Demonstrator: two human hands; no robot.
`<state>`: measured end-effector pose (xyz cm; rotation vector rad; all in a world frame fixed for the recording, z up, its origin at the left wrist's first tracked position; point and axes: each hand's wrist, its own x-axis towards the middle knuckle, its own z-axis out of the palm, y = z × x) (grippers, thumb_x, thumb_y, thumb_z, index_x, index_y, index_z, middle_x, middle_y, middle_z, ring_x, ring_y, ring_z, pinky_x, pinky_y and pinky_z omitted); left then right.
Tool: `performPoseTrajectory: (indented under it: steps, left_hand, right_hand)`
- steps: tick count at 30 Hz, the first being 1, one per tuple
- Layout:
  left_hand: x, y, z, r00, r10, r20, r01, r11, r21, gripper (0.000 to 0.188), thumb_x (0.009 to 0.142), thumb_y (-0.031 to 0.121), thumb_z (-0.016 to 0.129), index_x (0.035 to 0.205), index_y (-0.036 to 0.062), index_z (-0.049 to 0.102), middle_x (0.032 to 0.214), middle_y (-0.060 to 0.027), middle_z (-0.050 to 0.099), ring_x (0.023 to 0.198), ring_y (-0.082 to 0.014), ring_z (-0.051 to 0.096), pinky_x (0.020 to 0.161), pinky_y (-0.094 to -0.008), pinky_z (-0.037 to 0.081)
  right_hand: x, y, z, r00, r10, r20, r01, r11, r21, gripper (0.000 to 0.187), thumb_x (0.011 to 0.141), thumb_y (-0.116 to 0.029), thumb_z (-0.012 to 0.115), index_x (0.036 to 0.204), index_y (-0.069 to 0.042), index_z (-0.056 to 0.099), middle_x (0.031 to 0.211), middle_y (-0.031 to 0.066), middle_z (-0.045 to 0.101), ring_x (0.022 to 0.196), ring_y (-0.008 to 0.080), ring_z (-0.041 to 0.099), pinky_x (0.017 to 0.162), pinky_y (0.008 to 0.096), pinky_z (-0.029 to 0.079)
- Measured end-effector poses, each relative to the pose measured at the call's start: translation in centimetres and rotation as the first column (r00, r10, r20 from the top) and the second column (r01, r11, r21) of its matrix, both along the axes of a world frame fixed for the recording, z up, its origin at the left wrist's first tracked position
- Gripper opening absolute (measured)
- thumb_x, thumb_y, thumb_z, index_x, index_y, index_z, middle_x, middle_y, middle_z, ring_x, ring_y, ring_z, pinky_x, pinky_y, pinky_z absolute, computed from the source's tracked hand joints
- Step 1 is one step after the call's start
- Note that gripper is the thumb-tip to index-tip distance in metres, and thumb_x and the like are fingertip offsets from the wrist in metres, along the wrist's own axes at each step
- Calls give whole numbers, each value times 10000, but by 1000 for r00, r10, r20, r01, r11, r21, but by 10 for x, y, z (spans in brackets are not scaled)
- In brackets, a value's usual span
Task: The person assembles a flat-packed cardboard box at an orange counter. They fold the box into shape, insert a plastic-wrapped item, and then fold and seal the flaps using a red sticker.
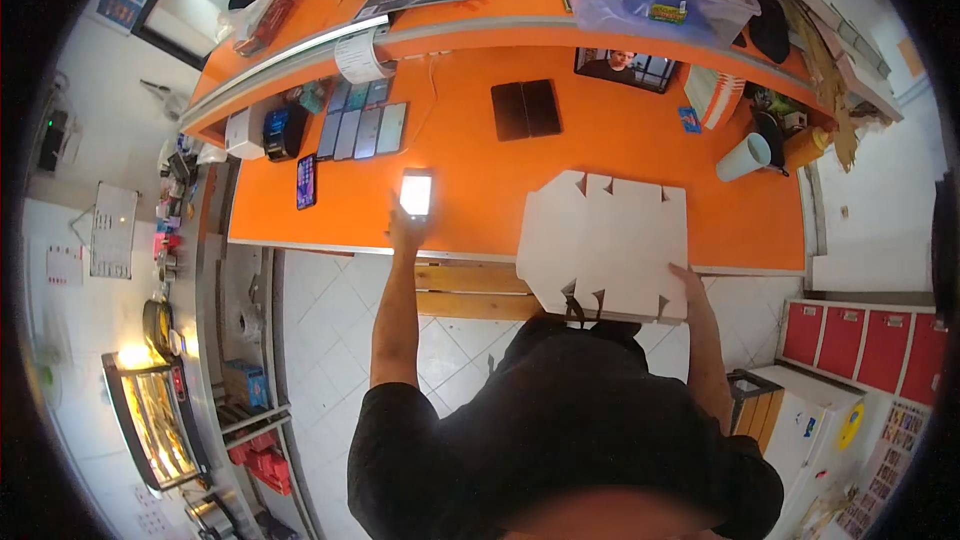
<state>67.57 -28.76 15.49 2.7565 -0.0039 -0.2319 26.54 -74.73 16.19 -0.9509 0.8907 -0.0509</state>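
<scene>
My left hand is at the lower end of a smartphone with a bright white screen, its fingers closed along the phone's edge. The phone is over the orange counter, near its front edge. To the right, a large flat sheet of die-cut cardboard, pale with notched flaps, extends past the counter's front edge. At its right side, my right hand grips the edge, the fingers partly hidden by the sheet. A second smartphone with a dark, coloured screen lies to the left.
Behind my hands on the orange counter are several phones in rows, a black folding case and a tablet. A pale cup stands at the right. An orange shelf spans above. A wooden bench sits below.
</scene>
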Motion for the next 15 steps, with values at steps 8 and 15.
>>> performPoseTrajectory:
  steps: [8, 15]
  left_hand:
    - [29, 56, -22, 998, 54, 29, -45, 966, -254, 1312, 582, 409, 889, 1553, 161, 42, 1389, -99, 518, 1252, -325, 482, 984, -638, 299]
    - [-51, 48, -24, 903, 163, 397, -122, 984, -127, 872, 768, 404, 766, 1474, 138, 329, 1375, -120, 498, 1266, -326, 478, 966, -553, 397]
  right_hand:
    - [90, 7, -48, 990, 102, -93, -135, 852, -506, 582, 841, -264, 723, 1327, -10, 527, 1253, 130, 605, 1090, 269, 579, 952, 364, 444]
    - [99, 49, -7, 863, -230, -450, -444, 79, -892, 583, 877, -384, 662, 1313, -16, 543, 1327, 228, 547, 1227, 372, 506, 1044, 435, 381]
